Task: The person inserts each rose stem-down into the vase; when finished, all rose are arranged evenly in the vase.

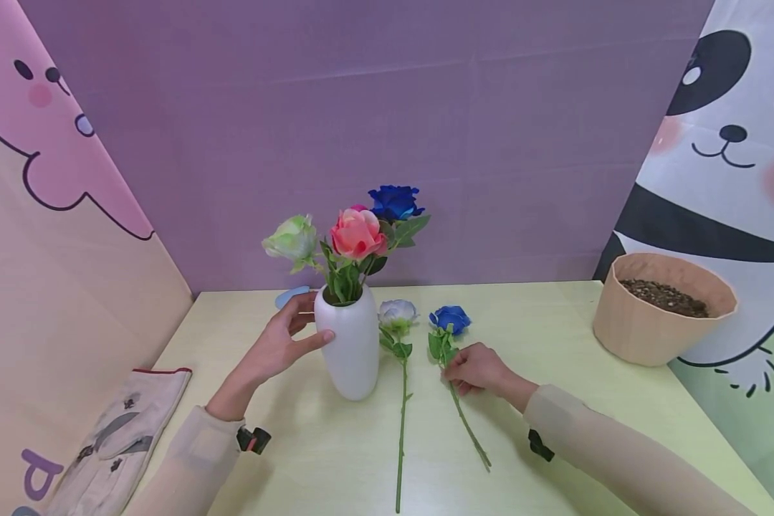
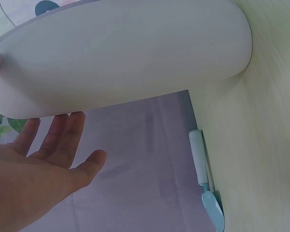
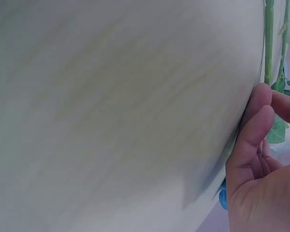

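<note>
A white vase (image 1: 348, 351) stands on the table with a pale green rose (image 1: 292, 238), a pink rose (image 1: 359, 234) and a blue rose (image 1: 396, 203) in its mouth. My left hand (image 1: 286, 340) holds it near the top, thumb at the front and fingers round the left side. In the left wrist view, fingertips (image 2: 76, 121) touch the vase wall. My right hand (image 1: 480, 371) pinches the stem of another blue rose (image 1: 450, 319) below its leaves. That stem slants toward the front right. Between vase and right hand lies a pale lilac flower (image 1: 398, 315) on a long stem.
A tan pot (image 1: 638, 326) of dark soil stands at the back right. Behind the vase lies a small trowel (image 2: 198, 157) with a blue blade. Folded grey cloth with red edging (image 1: 119, 437) lies at the left edge. A purple backdrop (image 1: 490, 143) rises behind the table.
</note>
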Motion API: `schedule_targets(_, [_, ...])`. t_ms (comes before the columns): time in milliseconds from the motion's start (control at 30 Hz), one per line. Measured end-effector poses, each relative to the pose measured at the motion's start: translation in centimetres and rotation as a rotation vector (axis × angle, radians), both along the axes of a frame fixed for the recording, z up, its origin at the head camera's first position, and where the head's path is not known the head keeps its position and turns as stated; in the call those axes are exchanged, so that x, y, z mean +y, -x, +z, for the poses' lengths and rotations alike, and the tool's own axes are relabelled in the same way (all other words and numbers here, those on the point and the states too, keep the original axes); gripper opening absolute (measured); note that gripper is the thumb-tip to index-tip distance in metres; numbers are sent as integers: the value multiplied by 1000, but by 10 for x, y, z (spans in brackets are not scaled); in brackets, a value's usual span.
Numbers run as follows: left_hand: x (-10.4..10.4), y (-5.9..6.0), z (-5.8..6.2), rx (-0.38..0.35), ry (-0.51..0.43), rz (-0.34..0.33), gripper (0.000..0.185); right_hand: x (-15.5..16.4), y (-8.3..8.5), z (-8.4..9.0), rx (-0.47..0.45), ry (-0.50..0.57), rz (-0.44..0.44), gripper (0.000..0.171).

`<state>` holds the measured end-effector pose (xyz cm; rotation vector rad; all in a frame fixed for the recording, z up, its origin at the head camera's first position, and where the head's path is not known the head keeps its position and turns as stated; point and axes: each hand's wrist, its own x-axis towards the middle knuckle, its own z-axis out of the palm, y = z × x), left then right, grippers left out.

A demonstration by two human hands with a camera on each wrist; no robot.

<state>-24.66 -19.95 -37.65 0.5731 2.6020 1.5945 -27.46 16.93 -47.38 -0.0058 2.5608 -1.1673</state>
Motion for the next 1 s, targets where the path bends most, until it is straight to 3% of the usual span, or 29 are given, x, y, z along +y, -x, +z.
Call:
schedule_targets(200, [0,1,-1,-4,3,5,74,1,1,-1,-8,18,-1,10])
schedule_targets(467, [1,1,1,-2,6,5,74,5,4,-1,-81,171,17,11])
schedule_targets(1000, [1,0,0,-9,5,13,73,9,3,19,-95,316,11,31])
